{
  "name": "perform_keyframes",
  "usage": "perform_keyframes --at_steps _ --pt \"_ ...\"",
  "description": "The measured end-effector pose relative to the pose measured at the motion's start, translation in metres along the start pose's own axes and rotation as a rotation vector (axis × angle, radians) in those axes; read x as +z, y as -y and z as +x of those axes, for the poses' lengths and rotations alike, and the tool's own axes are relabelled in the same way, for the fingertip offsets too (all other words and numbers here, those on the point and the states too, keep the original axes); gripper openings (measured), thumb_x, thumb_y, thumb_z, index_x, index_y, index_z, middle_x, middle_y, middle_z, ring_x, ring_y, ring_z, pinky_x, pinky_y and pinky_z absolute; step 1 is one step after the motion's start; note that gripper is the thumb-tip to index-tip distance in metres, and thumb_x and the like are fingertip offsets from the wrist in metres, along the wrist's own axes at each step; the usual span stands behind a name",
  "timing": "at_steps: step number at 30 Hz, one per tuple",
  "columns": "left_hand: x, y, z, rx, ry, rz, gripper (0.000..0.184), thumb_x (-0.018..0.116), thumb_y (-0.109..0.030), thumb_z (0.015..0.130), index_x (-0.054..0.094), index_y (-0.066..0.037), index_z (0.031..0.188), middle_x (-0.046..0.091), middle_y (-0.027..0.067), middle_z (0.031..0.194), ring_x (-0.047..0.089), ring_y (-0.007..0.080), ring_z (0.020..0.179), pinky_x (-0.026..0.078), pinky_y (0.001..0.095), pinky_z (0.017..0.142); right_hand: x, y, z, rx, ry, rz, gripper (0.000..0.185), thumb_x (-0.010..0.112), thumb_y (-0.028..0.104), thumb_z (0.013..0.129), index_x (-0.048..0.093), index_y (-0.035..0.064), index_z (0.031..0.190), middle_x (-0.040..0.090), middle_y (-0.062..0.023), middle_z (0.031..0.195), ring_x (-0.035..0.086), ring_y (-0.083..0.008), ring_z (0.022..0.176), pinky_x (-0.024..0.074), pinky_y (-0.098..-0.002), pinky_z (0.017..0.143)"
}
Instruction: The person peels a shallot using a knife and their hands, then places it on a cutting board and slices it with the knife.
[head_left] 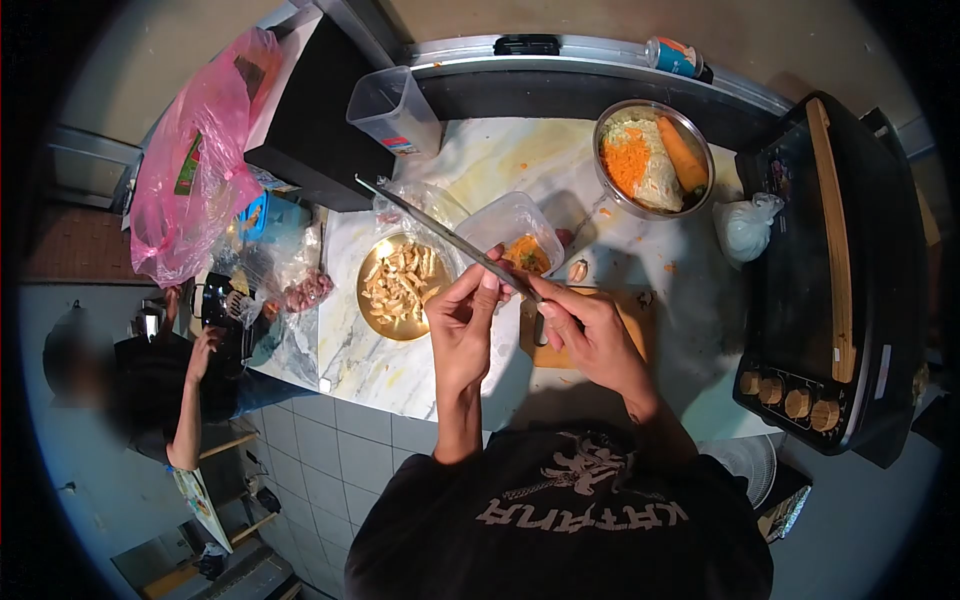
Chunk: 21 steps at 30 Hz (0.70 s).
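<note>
1. From here, a long, thin, dark blade point(428, 223) slants over the marble-patterned counter point(380, 380).
2. The left hand point(465, 325) pinches its middle between thumb and fingers; the right hand point(600, 335) curls round its near end.
3. Beneath: a smooth orange board point(635, 325) and a clear plastic tub point(485, 228) with shredded carrot.
4. Left, a round, golden plate point(412, 331) bears pale strips point(400, 285).
</note>
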<state>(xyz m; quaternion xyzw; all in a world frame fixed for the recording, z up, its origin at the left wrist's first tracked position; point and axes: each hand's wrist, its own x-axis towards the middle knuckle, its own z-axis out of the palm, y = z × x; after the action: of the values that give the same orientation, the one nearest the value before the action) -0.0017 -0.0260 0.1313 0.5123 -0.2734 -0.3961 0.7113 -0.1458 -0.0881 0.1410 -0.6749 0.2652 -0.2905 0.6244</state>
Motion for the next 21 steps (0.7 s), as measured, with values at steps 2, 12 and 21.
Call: perform_keyframes --at_steps 2,12,21 --pt "0.001 0.000 0.000 -0.013 -0.001 0.014 0.029 0.058 -0.009 0.091 0.058 0.006 0.116 0.064 0.0082 0.101 0.056 0.0089 0.081 0.048 0.0238 0.074 -0.002 0.000 0.001 0.010 0.000 0.034 0.032 0.049 0.010 0.094 0.051 -0.0029 0.123 0.045 -0.0074 0.060 0.043 -0.0120 0.051 0.0376 -0.0274 0.050" --pt "0.009 0.001 0.001 -0.023 0.009 -0.031 0.031 0.059 -0.009 0.090 0.057 0.005 0.118 0.065 0.0094 0.097 0.058 0.0094 0.079 0.048 0.0233 0.074 -0.011 0.001 -0.001 0.101 0.019 0.223 0.031 0.043 0.013 0.098 0.052 0.0000 0.124 0.043 -0.0003 0.060 0.041 -0.0062 0.053 0.0347 -0.0235 0.049" --pt "0.012 0.003 0.003 0.008 0.043 -0.021 0.031 0.060 -0.009 0.090 0.058 0.004 0.118 0.065 0.0085 0.095 0.057 0.0096 0.079 0.047 0.0220 0.072 -0.021 0.005 -0.002 0.152 0.085 0.412 0.033 0.037 0.019 0.100 0.051 0.0005 0.123 0.042 0.0021 0.060 0.038 -0.0030 0.053 0.0308 -0.0184 0.048"
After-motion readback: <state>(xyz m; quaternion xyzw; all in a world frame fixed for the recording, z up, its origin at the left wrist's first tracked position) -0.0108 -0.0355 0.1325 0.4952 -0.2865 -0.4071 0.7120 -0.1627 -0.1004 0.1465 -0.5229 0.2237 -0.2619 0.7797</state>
